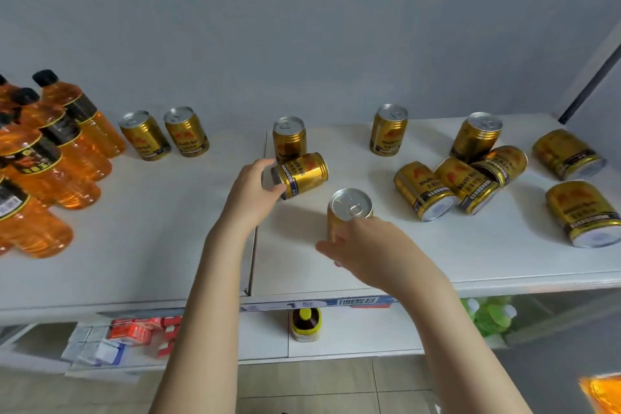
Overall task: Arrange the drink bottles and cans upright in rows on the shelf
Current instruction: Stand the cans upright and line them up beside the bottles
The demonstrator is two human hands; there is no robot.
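Note:
My left hand (251, 190) grips the bottom end of a gold can (302, 175) that lies on its side on the white shelf (161, 245), just in front of an upright gold can (289, 138). My right hand (363, 247) holds another gold can (347, 212) upright near the shelf's middle. Two cans (164, 134) stand at the back left and one (388, 129) at the back right. Several gold cans (467, 178) lie tipped in a heap on the right. Orange drink bottles (50, 158) with black caps stand in rows at the far left.
A blue-grey wall backs the shelf. Below the shelf's front edge with its price label (356, 302), a lower shelf holds red boxes (144, 333), white packets, a yellow-capped jar (305, 324) and green items (490, 316). Tiled floor lies beneath.

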